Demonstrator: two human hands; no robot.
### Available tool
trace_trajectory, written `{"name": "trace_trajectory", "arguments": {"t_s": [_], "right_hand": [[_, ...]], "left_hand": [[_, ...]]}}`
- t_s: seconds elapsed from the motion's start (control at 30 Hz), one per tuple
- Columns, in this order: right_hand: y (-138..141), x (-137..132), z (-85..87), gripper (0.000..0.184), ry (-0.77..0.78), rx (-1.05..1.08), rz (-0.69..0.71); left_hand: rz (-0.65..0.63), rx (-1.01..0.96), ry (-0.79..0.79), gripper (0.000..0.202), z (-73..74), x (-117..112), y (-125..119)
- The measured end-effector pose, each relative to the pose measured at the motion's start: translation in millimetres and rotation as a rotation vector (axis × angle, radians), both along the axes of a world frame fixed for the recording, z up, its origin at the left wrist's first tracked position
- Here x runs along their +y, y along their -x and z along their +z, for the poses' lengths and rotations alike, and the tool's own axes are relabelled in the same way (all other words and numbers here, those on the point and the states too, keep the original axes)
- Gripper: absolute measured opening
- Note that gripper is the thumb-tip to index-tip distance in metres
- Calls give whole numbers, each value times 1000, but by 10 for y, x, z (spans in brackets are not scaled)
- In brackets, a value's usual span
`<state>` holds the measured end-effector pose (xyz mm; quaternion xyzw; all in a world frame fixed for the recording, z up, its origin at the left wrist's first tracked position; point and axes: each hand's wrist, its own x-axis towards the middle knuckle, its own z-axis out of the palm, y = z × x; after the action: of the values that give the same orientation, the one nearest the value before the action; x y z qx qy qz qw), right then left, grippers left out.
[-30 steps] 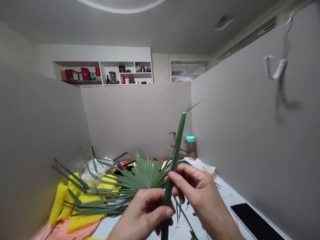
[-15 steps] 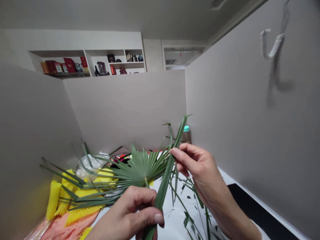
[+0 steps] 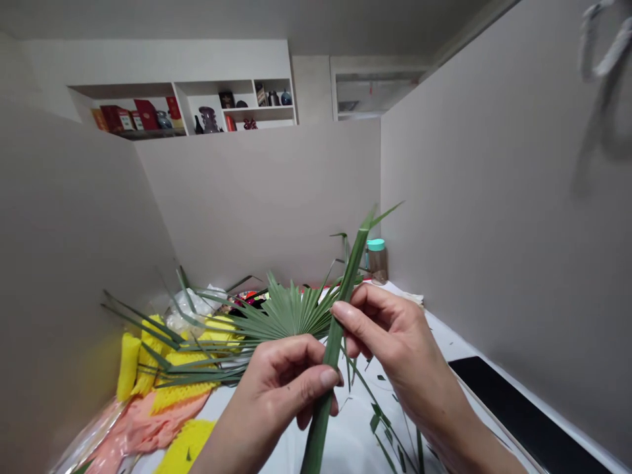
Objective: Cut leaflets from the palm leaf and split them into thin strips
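A long, folded strip of green palm leaf (image 3: 349, 276) slants up and away in front of me, its split tips at the top. My left hand (image 3: 291, 382) pinches it low down, thumb on top. Higher up, my right hand (image 3: 382, 326) grips the same strip between thumb and fingers. Behind both hands a fan-shaped palm leaf (image 3: 291, 309) spreads over the white table (image 3: 353, 428), its long blades reaching left. Cut leaf scraps (image 3: 380, 421) lie below my right hand.
Yellow netting (image 3: 182, 382), pink cloth (image 3: 158, 421) and a clear plastic bag (image 3: 190, 306) crowd the left side. A bottle with a turquoise lid (image 3: 378, 263) stands at the back corner. At right lies a flat black panel (image 3: 523, 408). Grey partitions (image 3: 266, 204) enclose the table.
My left hand has moved up along the strip, closer to my right hand. The strip's tips have fanned apart, and the view has shifted slightly.
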<state>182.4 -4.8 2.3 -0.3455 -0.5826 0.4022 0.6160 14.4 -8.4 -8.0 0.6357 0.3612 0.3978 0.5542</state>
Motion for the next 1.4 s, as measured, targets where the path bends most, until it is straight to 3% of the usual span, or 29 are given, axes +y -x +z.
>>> {"name": "trace_trajectory", "arguments": {"t_s": [0.4,0.73,0.93,1.23,1.3,1.4], "right_hand": [[-227,137,25,21,-66,216,-88],[-280,266,-14,21,-80,306,-147],[-320,285,3,20,-92,340,-169],[-367,276,36,12,-148,400,-248],[-364,257,49,10,-141,387,-249],[-323,229,46,21,-89,330,-185]], "left_hand": [[-87,343,-28,27,-18,22,97],[-222,450,-24,29,28,141,180],[-173,556,-114,29,81,106,229],[-187,377,60,28,8,129,195],[-160,260,65,27,19,89,177],[-90,35,44,25,27,52,139]]}}
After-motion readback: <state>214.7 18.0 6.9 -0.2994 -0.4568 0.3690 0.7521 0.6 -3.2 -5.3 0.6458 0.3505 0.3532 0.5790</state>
